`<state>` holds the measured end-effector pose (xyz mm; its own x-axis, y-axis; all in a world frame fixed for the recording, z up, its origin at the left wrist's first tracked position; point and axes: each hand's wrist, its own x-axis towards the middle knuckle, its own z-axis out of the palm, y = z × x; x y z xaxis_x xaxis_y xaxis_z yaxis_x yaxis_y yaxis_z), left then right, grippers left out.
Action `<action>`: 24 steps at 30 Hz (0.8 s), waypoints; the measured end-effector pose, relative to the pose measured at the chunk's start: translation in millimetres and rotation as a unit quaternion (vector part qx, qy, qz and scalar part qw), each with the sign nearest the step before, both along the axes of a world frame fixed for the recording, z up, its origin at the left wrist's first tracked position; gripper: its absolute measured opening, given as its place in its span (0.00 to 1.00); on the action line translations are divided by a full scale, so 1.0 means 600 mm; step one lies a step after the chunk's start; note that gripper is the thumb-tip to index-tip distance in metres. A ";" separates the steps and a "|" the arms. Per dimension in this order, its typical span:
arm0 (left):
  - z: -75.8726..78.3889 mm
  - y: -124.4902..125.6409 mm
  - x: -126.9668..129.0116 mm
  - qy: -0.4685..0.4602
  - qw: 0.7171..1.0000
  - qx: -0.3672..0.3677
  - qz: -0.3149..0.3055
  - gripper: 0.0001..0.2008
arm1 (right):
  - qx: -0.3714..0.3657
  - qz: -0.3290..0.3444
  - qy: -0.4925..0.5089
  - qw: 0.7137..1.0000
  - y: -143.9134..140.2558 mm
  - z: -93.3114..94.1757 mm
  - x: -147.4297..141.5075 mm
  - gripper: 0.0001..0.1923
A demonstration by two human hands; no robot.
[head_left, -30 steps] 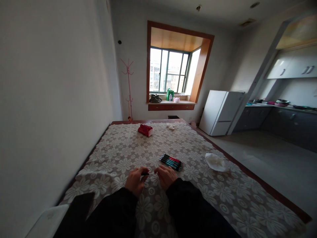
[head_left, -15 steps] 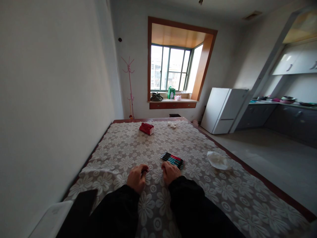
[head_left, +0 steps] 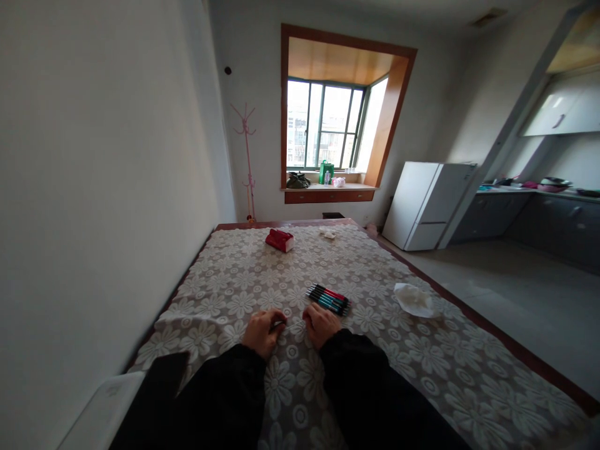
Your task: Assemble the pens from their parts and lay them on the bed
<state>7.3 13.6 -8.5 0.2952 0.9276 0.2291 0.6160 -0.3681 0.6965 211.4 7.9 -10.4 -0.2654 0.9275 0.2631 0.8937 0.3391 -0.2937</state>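
Two hands rest low on the desk (head_left: 422,375) in the head view, both in black sleeves, close together over the floral lace cloth (head_left: 225,294). The left hand (head_left: 263,331) is curled with its fingertips pinched on a thin dark pen (head_left: 280,324), whose short visible end points toward the right hand (head_left: 321,324). The right hand lies knuckles up just beside it, fingers bent down to the cloth; whether it grips the pen's other end I cannot tell, as the fingers hide it. Just beyond the right hand, almost touching its knuckles, lies a bundle of pens (head_left: 329,299), side by side, with black barrels and red and teal parts, slanted across the cloth. Further right, well apart, sits a crumpled white tissue (head_left: 412,299). At the far end of the desk a red box (head_left: 280,240) lies near the middle, with a small white scrap (head_left: 328,233) to its right. Beyond the desk stand a bay window (head_left: 328,128), a pink coat stand (head_left: 247,162) by the wall and a white fridge (head_left: 424,205).
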 end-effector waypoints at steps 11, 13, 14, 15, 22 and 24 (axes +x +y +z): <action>0.010 -0.005 0.003 0.051 0.998 0.017 0.022 0.09 | -0.015 -0.073 -0.031 0.997 0.011 0.012 0.026 0.06; 0.011 -0.005 0.002 0.040 0.998 0.023 0.035 0.08 | -0.016 -0.086 -0.022 0.996 0.013 0.019 0.034 0.06; 0.012 -0.006 0.001 0.038 0.998 0.026 0.048 0.09 | -0.016 -0.088 -0.016 0.996 0.013 0.021 0.036 0.06; 0.014 -0.006 0.001 0.039 0.997 0.028 0.061 0.10 | -0.016 -0.087 -0.009 0.996 0.013 0.022 0.037 0.06; 0.029 -0.013 0.000 0.064 0.996 -0.013 0.067 0.16 | -0.028 0.010 0.006 1.000 0.000 0.013 0.017 0.06; 0.031 -0.014 0.000 0.065 0.995 -0.016 0.068 0.17 | -0.031 0.013 0.002 0.999 -0.004 0.014 0.012 0.06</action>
<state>7.3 5.1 9.9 0.1919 0.9673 0.1658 0.7448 -0.2536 0.6172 218.4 5.6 -1.9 -0.2897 0.9345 0.2069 0.8835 0.3442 -0.3177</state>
